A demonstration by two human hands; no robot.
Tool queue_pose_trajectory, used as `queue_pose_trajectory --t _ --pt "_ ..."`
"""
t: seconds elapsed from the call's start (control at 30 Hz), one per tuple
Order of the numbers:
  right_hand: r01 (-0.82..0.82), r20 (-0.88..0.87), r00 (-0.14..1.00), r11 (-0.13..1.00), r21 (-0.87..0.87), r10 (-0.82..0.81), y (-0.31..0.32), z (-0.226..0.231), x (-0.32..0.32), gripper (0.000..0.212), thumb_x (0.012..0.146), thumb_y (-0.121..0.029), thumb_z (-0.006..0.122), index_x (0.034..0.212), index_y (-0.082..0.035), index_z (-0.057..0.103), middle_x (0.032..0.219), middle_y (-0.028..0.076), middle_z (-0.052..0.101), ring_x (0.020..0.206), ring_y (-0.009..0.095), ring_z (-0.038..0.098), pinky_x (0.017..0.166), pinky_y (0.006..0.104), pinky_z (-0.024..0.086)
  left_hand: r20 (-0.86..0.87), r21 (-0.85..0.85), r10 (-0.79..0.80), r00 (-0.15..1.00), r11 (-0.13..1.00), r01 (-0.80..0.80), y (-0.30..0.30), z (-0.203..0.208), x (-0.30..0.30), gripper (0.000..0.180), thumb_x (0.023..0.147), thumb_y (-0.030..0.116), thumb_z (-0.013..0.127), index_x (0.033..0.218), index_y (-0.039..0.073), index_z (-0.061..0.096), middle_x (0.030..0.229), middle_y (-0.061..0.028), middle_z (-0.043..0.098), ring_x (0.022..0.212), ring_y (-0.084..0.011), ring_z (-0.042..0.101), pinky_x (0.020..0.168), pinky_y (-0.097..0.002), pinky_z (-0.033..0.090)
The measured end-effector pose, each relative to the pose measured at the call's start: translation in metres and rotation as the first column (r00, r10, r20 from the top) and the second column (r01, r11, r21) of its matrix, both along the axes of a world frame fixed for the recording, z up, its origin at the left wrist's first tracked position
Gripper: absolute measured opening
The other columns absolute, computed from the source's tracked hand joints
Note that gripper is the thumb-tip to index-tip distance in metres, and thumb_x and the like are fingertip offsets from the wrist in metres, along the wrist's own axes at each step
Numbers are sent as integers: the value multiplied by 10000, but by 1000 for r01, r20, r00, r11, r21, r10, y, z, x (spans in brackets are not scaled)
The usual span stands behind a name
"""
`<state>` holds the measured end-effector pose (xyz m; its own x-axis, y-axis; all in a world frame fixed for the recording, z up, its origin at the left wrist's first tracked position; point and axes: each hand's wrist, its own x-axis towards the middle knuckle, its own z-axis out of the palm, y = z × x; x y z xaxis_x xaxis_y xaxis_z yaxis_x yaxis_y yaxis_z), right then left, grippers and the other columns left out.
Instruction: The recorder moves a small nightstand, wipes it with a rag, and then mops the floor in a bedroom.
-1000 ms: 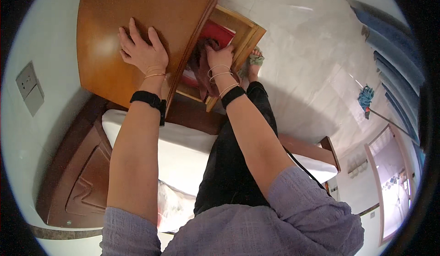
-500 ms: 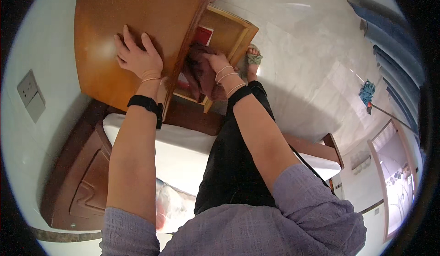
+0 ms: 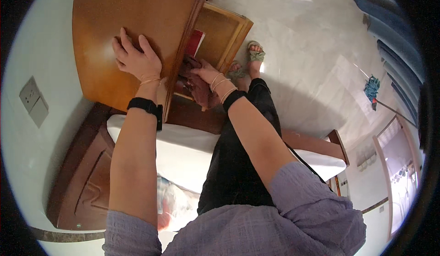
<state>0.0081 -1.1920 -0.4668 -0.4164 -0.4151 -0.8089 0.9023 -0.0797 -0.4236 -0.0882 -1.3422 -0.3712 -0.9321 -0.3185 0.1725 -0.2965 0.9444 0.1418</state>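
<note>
Since a second ago, the right hand (image 3: 207, 71) and the crumpled maroon cloth (image 3: 196, 88) have shifted toward the near end of the open drawer (image 3: 228, 24), baring more of its floor at the far end. Right fingers and thumb are closed on the cloth, which is soft, matte and bunched into loose folds, lying in the drawer's near part and covering some of its near edge. Beyond it is a flat, straight-edged red item (image 3: 194, 44), partly hidden under the cabinet top. To the left, the left hand (image 3: 138, 62) lies palm down, fingers spread apart, on the cabinet top (image 3: 123, 13), a glossy, orange-brown wooden slab with a curved outline (the polish catches a pale glare). The drawer is lighter wood with straight, squared walls. Nearer still is a smooth white mattress (image 3: 183, 148), with a dark brown headboard (image 3: 87, 182) carved in relief to its left. On the right, a shaggy blue mop (image 3: 372, 88) rests on shiny, pale flooring (image 3: 311, 49).
</note>
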Motion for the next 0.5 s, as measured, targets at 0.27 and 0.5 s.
queue_pose_trajectory --t 0.27,0.5 --pt "-361 -224 907 933 18 355 38 76 6 592 747 -145 627 1283 22 441 1166 180 575 1030 222 552 883 311 444 -8 -36 -17 1000 999 16 -16 1 9 543 930 461 402 1396 185 365 1432 -190 306 1314 -357 285 1034 -555 182" --pt "-618 -179 625 621 481 760 149 43 33 761 686 -277 638 1342 -27 346 1074 253 614 1014 390 592 891 412 471 17 16 2 1000 1000 -2 0 2 -4 548 925 451 410 1403 188 349 1435 -188 304 1311 -346 299 1040 -548 173"
